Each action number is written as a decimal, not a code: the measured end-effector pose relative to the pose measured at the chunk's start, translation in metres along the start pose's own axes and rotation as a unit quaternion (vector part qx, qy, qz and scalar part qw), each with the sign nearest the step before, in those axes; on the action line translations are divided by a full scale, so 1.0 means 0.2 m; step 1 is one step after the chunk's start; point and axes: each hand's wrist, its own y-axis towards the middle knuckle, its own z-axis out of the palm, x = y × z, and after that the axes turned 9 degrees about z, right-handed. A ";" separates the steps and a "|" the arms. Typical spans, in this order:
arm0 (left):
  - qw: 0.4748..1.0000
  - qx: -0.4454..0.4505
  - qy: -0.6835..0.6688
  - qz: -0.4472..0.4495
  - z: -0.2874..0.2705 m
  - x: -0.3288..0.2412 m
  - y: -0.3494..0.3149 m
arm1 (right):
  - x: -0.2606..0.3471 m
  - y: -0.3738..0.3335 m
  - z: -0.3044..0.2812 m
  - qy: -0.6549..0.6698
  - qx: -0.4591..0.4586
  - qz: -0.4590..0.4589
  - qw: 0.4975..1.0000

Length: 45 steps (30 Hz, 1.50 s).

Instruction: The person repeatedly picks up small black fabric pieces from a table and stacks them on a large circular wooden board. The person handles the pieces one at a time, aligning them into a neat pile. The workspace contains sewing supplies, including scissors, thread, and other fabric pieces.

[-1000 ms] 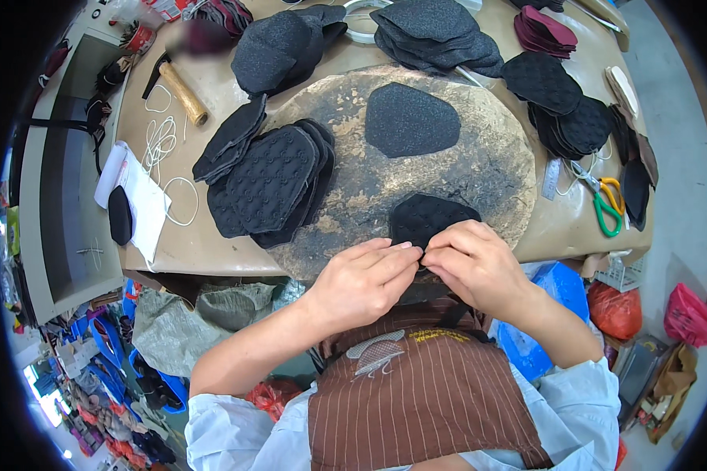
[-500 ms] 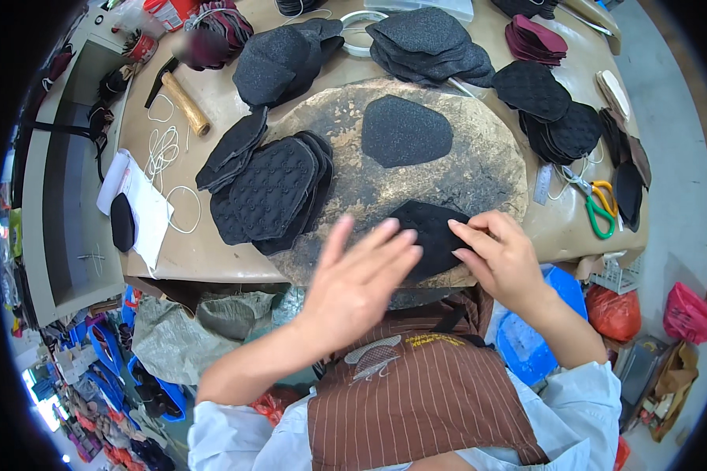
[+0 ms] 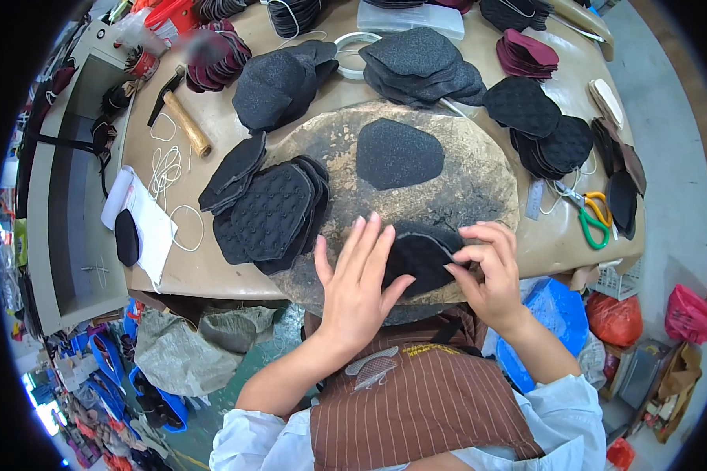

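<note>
A black quilted fabric piece [image 3: 418,263], rounded in outline, lies near the front of a worn round board [image 3: 479,177]. My right hand [image 3: 491,271] pinches its right edge between thumb and fingers, and that edge is raised and curved. Along its far side shows a dark layer; whether it is a separate piece I cannot tell. My left hand [image 3: 352,286] has its fingers spread over the board, with the thumb at the piece's left side. Farther back on the board lies a dark grey speckled piece [image 3: 399,155]. To the left sits a pile of black quilted pieces [image 3: 271,212].
Stacks of grey pieces [image 3: 416,63] stand beyond the board, beside a white tape roll [image 3: 353,55]. On the right are more black quilted pieces [image 3: 538,118] and scissors [image 3: 593,220]. A hammer [image 3: 184,122], white cord [image 3: 165,169] and paper [image 3: 145,228] lie on the left.
My left hand has drawn back and left off the black piece, its fingers now pointing away from me. The piece's right edge has risen in my right hand. The view has shifted slightly.
</note>
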 end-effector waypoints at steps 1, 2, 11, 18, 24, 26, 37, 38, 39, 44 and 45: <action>1.000 -0.021 -0.002 0.008 0.00 -0.01 0.00 | 0.01 0.01 -0.01 0.005 -0.008 -0.008 1.000; 0.998 -0.054 -0.011 0.006 -0.02 -0.04 0.02 | 0.02 0.01 -0.01 0.008 -0.016 -0.015 1.000; 0.908 -0.218 -0.318 -0.162 -0.23 0.00 0.00 | -0.07 0.10 -0.16 0.079 0.092 0.071 0.990; 0.925 -0.292 -0.016 -0.242 -0.57 0.49 0.05 | -0.32 0.80 -0.45 -0.184 -0.061 0.094 0.977; 0.967 -0.232 0.098 -0.040 -0.40 0.16 -0.01 | -0.37 0.86 -0.40 -0.221 -0.003 0.105 0.970; 0.985 -0.175 -0.005 0.012 -0.31 0.08 -0.07 | -0.26 0.83 -0.46 -0.021 -0.002 0.120 0.993; 0.990 0.097 -0.068 0.070 -0.06 -0.06 -0.15 | -0.49 0.54 -0.55 -0.271 -0.100 0.216 0.933; 0.990 0.099 -0.065 0.071 -0.06 -0.06 -0.16 | -0.48 0.54 -0.55 -0.270 -0.107 0.218 0.932; 0.991 0.100 -0.061 0.070 -0.06 -0.06 -0.17 | -0.46 0.55 -0.55 -0.270 -0.115 0.219 0.931; 0.993 0.087 -0.048 0.063 -0.05 -0.09 -0.20 | -0.39 0.55 -0.48 -0.364 -0.201 0.088 0.905; 0.994 0.079 -0.051 0.058 -0.04 -0.08 -0.21 | -0.37 0.54 -0.49 -0.318 -0.187 0.102 0.924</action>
